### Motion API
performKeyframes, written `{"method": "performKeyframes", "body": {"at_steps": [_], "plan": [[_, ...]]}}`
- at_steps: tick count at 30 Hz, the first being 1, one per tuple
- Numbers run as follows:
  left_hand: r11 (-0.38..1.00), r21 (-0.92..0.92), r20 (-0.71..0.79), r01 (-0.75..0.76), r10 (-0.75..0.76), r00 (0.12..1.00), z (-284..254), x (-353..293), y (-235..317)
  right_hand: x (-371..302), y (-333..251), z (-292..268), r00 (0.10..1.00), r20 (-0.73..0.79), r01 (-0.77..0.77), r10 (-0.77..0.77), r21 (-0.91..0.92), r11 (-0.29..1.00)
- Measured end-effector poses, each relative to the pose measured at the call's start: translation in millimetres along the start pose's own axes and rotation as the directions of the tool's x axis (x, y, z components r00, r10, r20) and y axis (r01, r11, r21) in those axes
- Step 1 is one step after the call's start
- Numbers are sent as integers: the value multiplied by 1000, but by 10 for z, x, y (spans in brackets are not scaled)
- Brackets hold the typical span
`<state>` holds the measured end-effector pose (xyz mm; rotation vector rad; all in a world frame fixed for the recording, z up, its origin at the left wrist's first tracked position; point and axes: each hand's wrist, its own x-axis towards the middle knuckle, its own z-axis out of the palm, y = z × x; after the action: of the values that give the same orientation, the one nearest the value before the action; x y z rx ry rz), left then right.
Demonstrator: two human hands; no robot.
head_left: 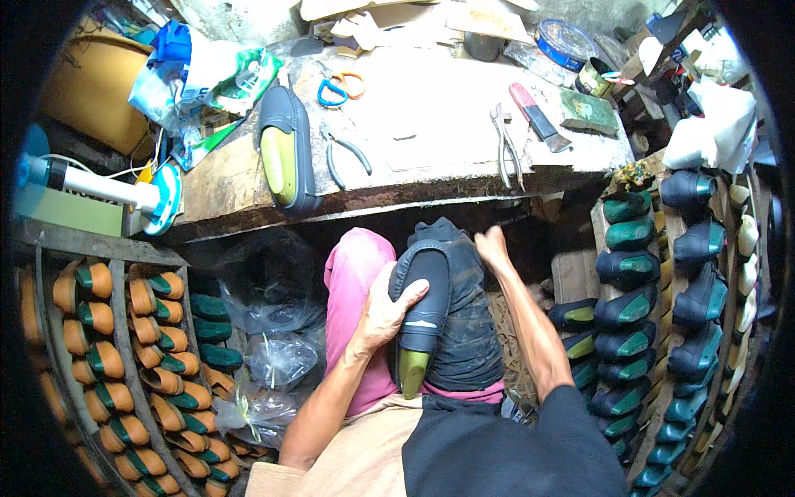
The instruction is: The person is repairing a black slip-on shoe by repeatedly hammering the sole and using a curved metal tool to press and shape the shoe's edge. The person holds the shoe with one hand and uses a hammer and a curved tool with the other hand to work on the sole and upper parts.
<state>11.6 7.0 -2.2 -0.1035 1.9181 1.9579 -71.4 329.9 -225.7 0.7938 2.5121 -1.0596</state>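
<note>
Across my thighs lies a dark grey shoe [428, 277] fitted on an olive-green last [412, 370], its loose end toward my waist. My left hand [389, 313] is wrapped round the shoe's left side, thumb on top. To the right of my knee, just below the bench edge, my right hand [492, 247] is closed in a fist, apart from the shoe. Whatever it may hold is hidden. A matching slip-on shoe [303, 153] with a green last stands on the bench's front left part.
On the worn bench [414, 178] lie blue-and-orange scissors [333, 89], pliers [344, 159], metal pincers [505, 145], a red-handled knife [538, 118] and a green block [588, 112]. Racks of tan shoes [103, 356] stand left, dark shoes [625, 306] right. Plastic bags [281, 358] lie beside my left leg.
</note>
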Motion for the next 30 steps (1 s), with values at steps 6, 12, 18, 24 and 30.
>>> {"method": "performKeyframes", "body": {"at_steps": [6, 12, 18, 24, 30], "plan": [[996, 5, 8, -85, 85, 996, -54, -28, -98, -1909, 465, -692, 966, -78, 251, -246, 507, 824], [994, -108, 72, -19, 27, 997, 44, -14, -120, -2580, -97, -1455, 947, -74, 314, -311, 407, 858], [992, -123, 67, -12, 21, 998, 117, -61, -47, -2666, -763, -1572, 886, -73, 443, -458, 422, 791], [991, 119, 9, -62, 61, 998, 143, -117, 12, -2583, -1275, -1778, 888, 10, 443, -460, 250, 861], [991, 128, -28, -42, 46, 999, 294, -150, 4, -2569, -1945, -2394, 572, 140, 801, -808, -309, 513]]}}
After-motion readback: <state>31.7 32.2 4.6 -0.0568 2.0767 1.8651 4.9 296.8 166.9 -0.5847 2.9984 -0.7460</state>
